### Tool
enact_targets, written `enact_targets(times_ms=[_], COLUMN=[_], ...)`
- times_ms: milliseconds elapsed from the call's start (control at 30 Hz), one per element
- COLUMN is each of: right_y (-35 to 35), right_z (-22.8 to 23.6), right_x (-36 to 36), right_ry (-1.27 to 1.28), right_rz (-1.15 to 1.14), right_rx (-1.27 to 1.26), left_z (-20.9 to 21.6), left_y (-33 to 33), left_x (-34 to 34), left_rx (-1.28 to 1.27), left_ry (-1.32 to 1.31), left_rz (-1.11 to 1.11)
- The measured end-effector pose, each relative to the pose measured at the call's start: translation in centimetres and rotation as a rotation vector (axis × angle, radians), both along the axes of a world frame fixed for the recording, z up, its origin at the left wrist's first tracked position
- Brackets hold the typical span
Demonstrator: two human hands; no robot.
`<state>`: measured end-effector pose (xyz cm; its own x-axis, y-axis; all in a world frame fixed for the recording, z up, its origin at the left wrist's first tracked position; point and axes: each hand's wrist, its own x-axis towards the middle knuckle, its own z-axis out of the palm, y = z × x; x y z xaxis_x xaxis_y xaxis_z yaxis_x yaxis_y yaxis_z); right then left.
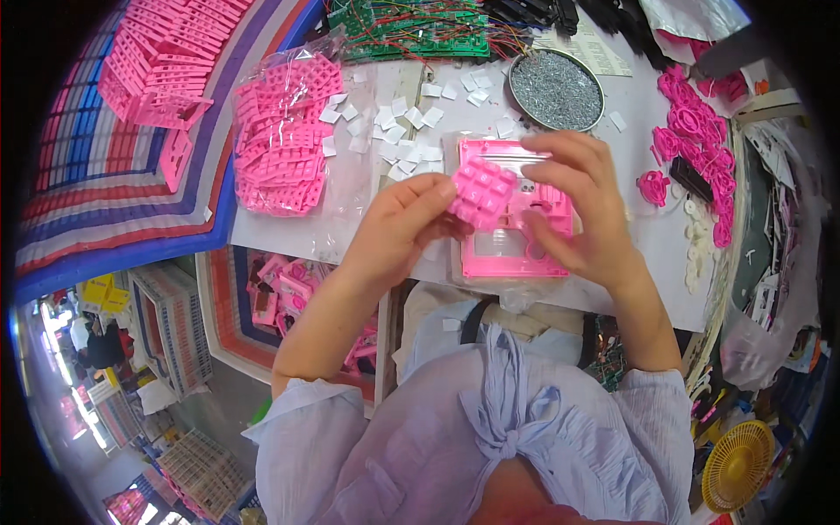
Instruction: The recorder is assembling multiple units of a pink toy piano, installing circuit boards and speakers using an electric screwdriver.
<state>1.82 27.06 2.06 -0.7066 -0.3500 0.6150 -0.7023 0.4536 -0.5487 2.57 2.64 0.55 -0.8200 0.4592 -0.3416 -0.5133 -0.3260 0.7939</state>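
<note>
Left hand (398,220) pinching one pink keypad (483,193), right hand (584,206) spread wide

Between the two hands, the keypad is held by the left thumb and fingers, above one pink casing (507,268) on the table (647,254). Over the casing's right side, the right hand's thumb and fingers are parted; whether they touch it I cannot tell. Beyond lies one round dish (569,129) of small metal pieces (557,92). Leftward is one clear bag (284,131) of pink parts (289,171), too jumbled to count. White pieces (430,115) number over a dozen, some overlapping.

One held keypad (484,194), one round dish (602,98)
</note>
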Motion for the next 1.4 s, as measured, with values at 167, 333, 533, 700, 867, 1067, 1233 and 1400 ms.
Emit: enact_targets(times_ms=[167, 333, 533, 700, 867, 1067, 1233, 1400], right_y=[-1.7, -0.6, -1.2, -2.2, -1.8, -1.9, -0.8, -2.1], right_z=[0.7, 1.4, -1.8, -4.0, -4.5, -4.4, -2.4, -3.8], right_x=[1.7, 3.5, -0.4, -0.5, -0.6, 0.5, 1.7, 3.6], right_ry=[0.165, -0.372, -1.025, -0.624, -0.817, -0.34, -0.137, -0.279], right_rz=[0.141, 0.242, 0.033, -0.1, -0.087, -0.177, 0.078, 0.172], right_rx=[0.227, 0.308, 0.043, 0.118, -0.048, 0.258, 0.469, 0.814], left_z=[-0.4, -1.0, -2.7, -4.2, -4.3, -4.3, -3.7, -0.5], left_y=[1.0, -1.5, 0.5, 0.9, 0.3, 0.4, -0.8, -2.6], left_x=[3.2, 4.6, 2.5, 2.0, 2.0, 2.0, 1.1, -5.2], left_rx=[0.09, -0.306, -0.828, -0.924, -0.914, -1.046, -1.038, -1.134], left_ry=[-0.186, 0.14, 1.041, 1.371, 1.486, 1.425, 1.449, 1.489], left_rz=[0.0, -0.325, 0.006, 0.033, 0.023, -0.122, -0.015, 0.059])
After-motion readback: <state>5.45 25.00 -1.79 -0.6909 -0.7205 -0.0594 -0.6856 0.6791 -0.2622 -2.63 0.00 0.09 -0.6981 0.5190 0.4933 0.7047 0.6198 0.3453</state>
